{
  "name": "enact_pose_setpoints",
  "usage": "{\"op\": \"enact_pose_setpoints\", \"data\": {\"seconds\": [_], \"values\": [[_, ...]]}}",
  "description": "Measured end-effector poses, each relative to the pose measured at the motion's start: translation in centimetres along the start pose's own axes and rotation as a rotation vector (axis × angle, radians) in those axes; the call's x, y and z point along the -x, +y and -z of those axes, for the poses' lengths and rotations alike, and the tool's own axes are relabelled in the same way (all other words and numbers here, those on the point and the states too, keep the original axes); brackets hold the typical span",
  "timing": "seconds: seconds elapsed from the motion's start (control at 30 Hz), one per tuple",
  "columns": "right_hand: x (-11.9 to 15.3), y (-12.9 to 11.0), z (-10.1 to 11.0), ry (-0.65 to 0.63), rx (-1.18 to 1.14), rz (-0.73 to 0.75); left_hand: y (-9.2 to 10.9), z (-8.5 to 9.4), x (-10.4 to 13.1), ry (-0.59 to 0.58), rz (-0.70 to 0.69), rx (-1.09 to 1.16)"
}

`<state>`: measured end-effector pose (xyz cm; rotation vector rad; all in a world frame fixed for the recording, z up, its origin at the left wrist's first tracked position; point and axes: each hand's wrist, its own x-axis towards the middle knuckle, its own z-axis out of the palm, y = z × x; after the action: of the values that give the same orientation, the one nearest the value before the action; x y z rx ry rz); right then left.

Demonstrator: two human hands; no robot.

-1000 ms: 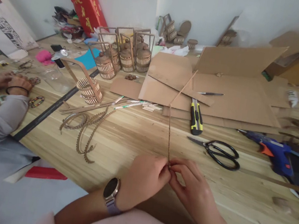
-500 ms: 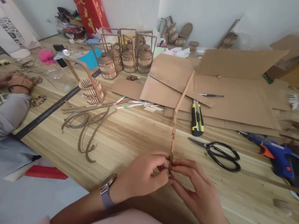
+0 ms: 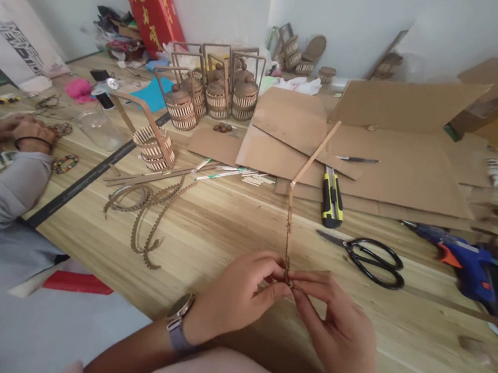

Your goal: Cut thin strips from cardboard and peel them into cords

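Note:
A narrow brown strip point(image 3: 290, 217) rises from between my fingertips and bends partway up, its top end over the cardboard. My left hand point(image 3: 243, 294) pinches its lower end between thumb and forefinger. Close against it on the right, the fingertips of my right hand point(image 3: 334, 322) grip the same end, which is mostly hidden by the fingers. Right of the strip lie black scissors point(image 3: 372, 261) and a yellow-black cutter point(image 3: 331, 201). Several notched strips point(image 3: 151, 222) curl on the table to the left.
Flattened cardboard point(image 3: 400, 164) covers the table's back. Small slatted baskets with handles point(image 3: 244, 96) stand back left, one unlidded basket point(image 3: 155, 147) nearer. A blue glue gun point(image 3: 465, 260) lies at right. Another person's hands point(image 3: 29, 134) work at far left, beside a clear jar point(image 3: 99, 128).
The strip's upper part has tilted to the right. My right hand's fingers are drawn together more tightly at its lower end, and both hands have shifted slightly right in view.

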<state>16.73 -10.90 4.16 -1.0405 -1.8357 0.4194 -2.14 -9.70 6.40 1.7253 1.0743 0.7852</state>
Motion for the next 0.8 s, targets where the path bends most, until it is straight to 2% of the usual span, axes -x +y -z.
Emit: {"op": "enact_pose_setpoints", "data": {"seconds": [0.23,0.4,0.6,0.8], "values": [[0.1,-0.05,0.01,0.0,0.01,-0.009,-0.1,-0.42,0.27,0.041,-0.004,-0.007],[0.6,0.15,-0.41,0.059,-0.035,-0.133,-0.48,-0.83,0.05,0.041,-0.049,0.042],[0.89,0.53,-0.57,0.119,-0.072,-0.178,-0.27,-0.53,-0.19,-0.038,0.026,0.064],[0.78,0.52,-0.55,0.117,-0.057,-0.186,-0.07,-0.38,-0.03,-0.067,0.124,0.027]]}}
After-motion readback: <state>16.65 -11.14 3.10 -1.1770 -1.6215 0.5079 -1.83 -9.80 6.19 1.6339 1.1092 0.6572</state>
